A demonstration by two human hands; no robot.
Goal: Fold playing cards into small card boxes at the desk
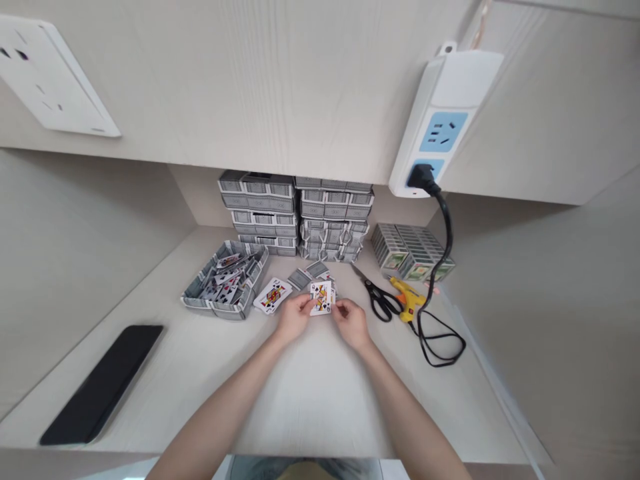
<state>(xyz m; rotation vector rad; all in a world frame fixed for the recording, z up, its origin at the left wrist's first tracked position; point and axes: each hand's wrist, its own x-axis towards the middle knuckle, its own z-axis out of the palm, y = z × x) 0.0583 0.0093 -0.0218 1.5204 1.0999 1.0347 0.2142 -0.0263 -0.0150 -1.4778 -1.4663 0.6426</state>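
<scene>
From where I stand, a black cord [447,233] hangs in the way on the right: it drops from a plug [423,177] in the power strip [440,123], crosses in front of the packs [410,253] and ends in a loop on the counter [310,393]. The yellow glue gun [411,300] lies beside it, and just left of that the scissors [383,301], blades pointing away from the person. A black pad [105,383] takes up the near left, well apart from the hands. A wall socket [53,73] shows at upper left.

Of the containers, the open box [217,309] left of the hands has walls with a grey card-back pattern and holds a jumble of cards [227,288], many face up. At the back stand two piles of similar boxes [263,202]; I can't make out what is in them. A jack [273,295] lies face up beside the open box, and more cards lie behind the hands.

The queen [321,297] is at the middle, face up between the left hand [295,317] and the right hand [351,323], the fingers of each pinched on an edge. Whether other cards sit under it in that grip, I can't tell.
</scene>
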